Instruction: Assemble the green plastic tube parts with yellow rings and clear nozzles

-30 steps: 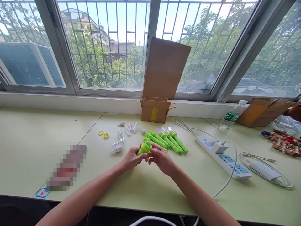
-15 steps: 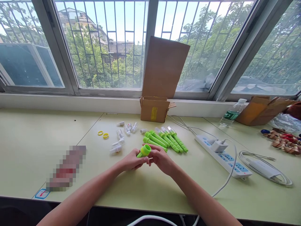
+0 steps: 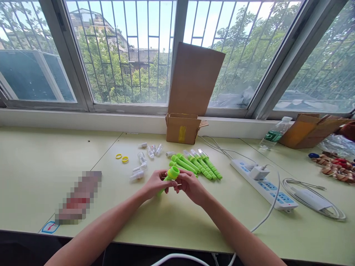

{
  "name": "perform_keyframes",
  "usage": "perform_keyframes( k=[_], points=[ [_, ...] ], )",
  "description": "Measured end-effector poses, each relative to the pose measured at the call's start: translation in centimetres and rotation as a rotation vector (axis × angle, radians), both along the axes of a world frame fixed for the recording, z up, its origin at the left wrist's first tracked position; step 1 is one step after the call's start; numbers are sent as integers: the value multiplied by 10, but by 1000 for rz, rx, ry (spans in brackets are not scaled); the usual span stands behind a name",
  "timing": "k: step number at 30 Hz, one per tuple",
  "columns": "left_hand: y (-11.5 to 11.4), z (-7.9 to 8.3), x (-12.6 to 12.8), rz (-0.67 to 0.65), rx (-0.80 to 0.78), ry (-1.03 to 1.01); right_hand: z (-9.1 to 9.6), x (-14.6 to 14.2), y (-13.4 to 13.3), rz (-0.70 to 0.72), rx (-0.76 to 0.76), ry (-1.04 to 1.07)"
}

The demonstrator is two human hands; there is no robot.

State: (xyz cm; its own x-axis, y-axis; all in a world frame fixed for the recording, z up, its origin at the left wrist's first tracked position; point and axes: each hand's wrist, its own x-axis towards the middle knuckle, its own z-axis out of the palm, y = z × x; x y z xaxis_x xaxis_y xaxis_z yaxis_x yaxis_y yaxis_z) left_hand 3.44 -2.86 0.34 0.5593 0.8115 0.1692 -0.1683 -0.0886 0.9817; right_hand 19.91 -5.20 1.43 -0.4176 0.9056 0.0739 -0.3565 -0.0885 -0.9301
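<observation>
A green plastic tube [image 3: 173, 173] with a wide open mouth and a yellow ring round its neck is held between my hands. My left hand [image 3: 155, 184] is closed round its body, and the lower end shows under the fingers. My right hand [image 3: 191, 185] pinches near the mouth from the right side. Just beyond lie several green tubes [image 3: 186, 163], some partly hidden by my right hand. Those on the right, such as this capped tube [image 3: 206, 163], have clear caps. To the left are several loose clear caps [image 3: 142, 158] and two yellow rings [image 3: 125, 159].
A cardboard box [image 3: 181, 129] with a raised flap stands by the window. On the right are a power strip [image 3: 263, 183], a coiled cable with an adapter [image 3: 313, 198], a water bottle [image 3: 274, 133] and another carton [image 3: 301, 129]. A blurred-out item [image 3: 80, 197] lies front left.
The green tube has tipped more upright, its mouth shifting slightly up and right. More of its lower end shows beneath my left hand, whose grip has shifted. The things on the table stay put.
</observation>
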Motion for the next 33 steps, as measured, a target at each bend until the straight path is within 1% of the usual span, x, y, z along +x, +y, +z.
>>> perform_keyframes(
  k=[7,11,14,19,21,23,25,28,33],
  points=[
    [4,-6,-2,89,37,60,-2,1,4,-79,-16,9],
    [3,-6,-1,100,40,83,-3,2,5,-111,-20,16],
    [3,-9,-3,67,34,96,-3,2,4,-87,-13,16],
    [7,-17,-10,-53,37,86,-1,1,0,25,-17,8],
    [7,-16,-10,-99,47,106,0,1,-1,40,-13,4],
    [4,-13,-8,-111,41,126,2,0,-2,35,-6,3],
    [1,-8,-5,-71,13,121,4,0,-2,21,-2,2],
    [-2,-3,0,38,-22,80,5,1,-1,-16,3,16],
    [1,-5,-1,181,-26,55,3,2,1,-44,10,18]
  ],
)
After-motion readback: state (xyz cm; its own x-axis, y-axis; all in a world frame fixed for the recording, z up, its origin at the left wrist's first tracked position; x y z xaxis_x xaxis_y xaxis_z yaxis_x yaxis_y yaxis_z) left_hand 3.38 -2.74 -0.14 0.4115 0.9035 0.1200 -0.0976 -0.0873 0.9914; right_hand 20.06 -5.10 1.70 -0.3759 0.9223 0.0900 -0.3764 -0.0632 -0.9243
